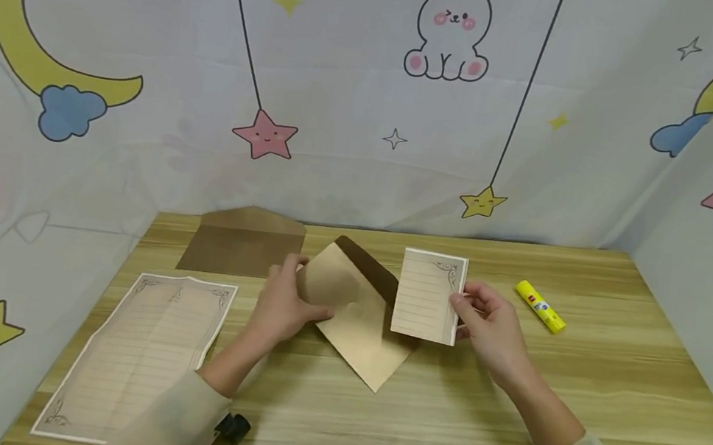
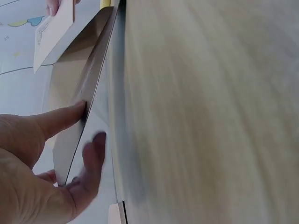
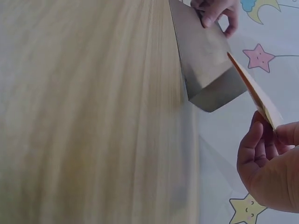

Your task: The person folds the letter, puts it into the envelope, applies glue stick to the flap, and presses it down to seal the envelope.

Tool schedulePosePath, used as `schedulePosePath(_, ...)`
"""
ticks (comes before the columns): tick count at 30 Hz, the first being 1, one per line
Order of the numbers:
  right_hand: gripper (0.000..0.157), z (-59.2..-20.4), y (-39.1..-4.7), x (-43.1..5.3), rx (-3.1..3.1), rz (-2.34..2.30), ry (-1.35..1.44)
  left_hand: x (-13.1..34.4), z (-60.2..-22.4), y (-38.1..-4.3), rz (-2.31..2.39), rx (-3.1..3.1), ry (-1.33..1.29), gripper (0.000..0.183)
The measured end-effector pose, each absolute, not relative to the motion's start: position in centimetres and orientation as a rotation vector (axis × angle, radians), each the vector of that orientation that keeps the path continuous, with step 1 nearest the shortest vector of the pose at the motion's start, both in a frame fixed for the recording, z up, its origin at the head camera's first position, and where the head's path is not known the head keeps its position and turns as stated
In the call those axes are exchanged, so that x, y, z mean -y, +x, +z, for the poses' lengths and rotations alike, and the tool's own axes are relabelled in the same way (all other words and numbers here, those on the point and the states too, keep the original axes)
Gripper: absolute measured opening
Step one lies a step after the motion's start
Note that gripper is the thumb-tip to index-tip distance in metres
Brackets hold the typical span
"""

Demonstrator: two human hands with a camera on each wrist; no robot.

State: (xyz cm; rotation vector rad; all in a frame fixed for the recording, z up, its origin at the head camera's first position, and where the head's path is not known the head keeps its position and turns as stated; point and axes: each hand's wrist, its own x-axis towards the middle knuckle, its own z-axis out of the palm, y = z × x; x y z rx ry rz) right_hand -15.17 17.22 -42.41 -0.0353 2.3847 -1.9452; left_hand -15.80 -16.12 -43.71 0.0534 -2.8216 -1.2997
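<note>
My left hand point(image 1: 285, 301) pinches a brown paper envelope point(image 1: 358, 319) between thumb and fingers, and the left wrist view shows the envelope point(image 2: 79, 112) raised off the table. Its dark flap point(image 1: 367, 267) stands open toward the upper right. In my right hand point(image 1: 495, 332) is a folded sheet of lined letter paper point(image 1: 427, 296) with a scroll ornament at one corner, pinched by its right edge. That paper overlaps the envelope's right side in the head view. From the right wrist, the folded letter paper point(image 3: 254, 91) appears edge-on, beside the envelope point(image 3: 205, 51).
A second brown envelope point(image 1: 243, 246) lies at the back left, flap up. An unfolded lined letter sheet point(image 1: 143, 356) with creases lies at the front left. To the right is a yellow glue stick point(image 1: 540, 306). A patterned cloth point(image 1: 359, 89) hangs behind the wooden table point(image 1: 608, 402).
</note>
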Motion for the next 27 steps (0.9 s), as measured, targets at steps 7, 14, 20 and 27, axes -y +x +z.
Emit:
schedulePosePath(7,0.027,-42.5,-15.4,-17.3,-2.498,-1.877,-0.151,16.5,-43.0,-16.1,-1.57,2.698,-0.026,0.089)
schedulePosePath(14,0.022,-42.4,-15.5,-17.4,-2.756,-1.724,-0.335,16.5,-42.6,-16.3,-2.043,2.493,-0.048,0.089)
schedulePosePath(20,0.015,-42.2,-16.0,-17.2,-2.89,-1.685,-0.446,16.5,-42.2,-16.2,-2.282,2.362,-0.077,0.097)
schedulePosePath(27,0.016,-42.0,-16.2,-16.9,-2.865,-1.651,-0.395,16.4,-42.1,-16.0,-2.517,2.21,-0.102,0.078)
